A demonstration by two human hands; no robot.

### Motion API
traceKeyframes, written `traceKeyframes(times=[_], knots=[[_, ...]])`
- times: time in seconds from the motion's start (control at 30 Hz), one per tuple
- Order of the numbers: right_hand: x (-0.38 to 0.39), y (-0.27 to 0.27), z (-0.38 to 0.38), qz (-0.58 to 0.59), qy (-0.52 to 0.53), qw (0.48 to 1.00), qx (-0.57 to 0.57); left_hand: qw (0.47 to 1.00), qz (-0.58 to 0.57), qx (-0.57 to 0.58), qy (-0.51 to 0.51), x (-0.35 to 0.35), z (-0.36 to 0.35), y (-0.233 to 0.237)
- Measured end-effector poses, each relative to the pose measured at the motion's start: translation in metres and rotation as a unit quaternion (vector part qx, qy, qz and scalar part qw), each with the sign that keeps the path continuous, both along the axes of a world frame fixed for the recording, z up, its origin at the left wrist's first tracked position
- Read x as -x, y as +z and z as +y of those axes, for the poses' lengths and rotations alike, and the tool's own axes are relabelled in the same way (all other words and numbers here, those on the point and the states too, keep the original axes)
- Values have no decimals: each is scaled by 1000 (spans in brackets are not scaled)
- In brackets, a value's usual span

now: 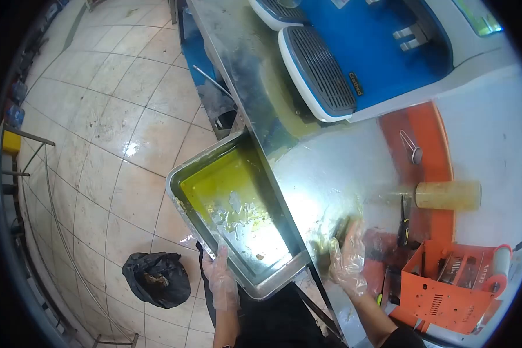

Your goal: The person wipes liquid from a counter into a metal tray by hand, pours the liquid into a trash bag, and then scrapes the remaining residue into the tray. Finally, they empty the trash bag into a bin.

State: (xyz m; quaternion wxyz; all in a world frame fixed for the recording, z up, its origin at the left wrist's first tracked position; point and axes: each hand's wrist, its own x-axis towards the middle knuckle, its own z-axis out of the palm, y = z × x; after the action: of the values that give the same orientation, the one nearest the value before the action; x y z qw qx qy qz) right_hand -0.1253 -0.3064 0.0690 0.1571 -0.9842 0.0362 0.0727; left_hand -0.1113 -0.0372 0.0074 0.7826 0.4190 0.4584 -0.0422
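Observation:
My left hand [219, 278], in a clear plastic glove, grips the near left rim of a deep rectangular metal pan [298, 264]. Shallow yellow-green liquid [214, 185] with pale foamy bits covers part of its bottom. The pan tilts at the edge of the steel counter [325, 168], partly beyond it. My right hand [348, 255], gloved the same way, is at the wet counter top, right of the pan, fingers stretched out and thumb apart. A dark patch shows beside its fingers; whether it is an object or a reflection I cannot make out.
An orange film-sealing machine [446, 290] stands at the right, near black-handled pliers [403, 223], a roll of film [448, 195] and a small strainer [414, 152]. A blue-and-white drink dispenser [388, 58] occupies the back. On the tiled floor sits a black bag [156, 281].

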Motion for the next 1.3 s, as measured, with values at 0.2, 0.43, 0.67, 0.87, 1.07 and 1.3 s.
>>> traceKeyframes(times=[0.2, 0.43, 0.67, 0.87, 1.07, 1.3], knots=[[-49, -21, 17, 9, -58, 991, 121, 999, 29, -21, -2, 1, -1, -11], [-208, -57, 9, -137, 18, 986, 94, 999, 7, -35, 40, 4, 5, -14], [-300, -34, 33, -47, 96, 994, 25, 998, -29, -48, 31, -8, 8, -6], [-284, -3, 87, -10, 345, 938, 30, 997, 15, -79, 21, -24, 6, 12], [-204, -4, 88, 14, 503, 857, -112, 993, -42, -106, 10, -10, 11, -9], [-175, -13, -49, -81, 65, 967, -234, 996, 9, -58, 67, -18, -7, 7]])
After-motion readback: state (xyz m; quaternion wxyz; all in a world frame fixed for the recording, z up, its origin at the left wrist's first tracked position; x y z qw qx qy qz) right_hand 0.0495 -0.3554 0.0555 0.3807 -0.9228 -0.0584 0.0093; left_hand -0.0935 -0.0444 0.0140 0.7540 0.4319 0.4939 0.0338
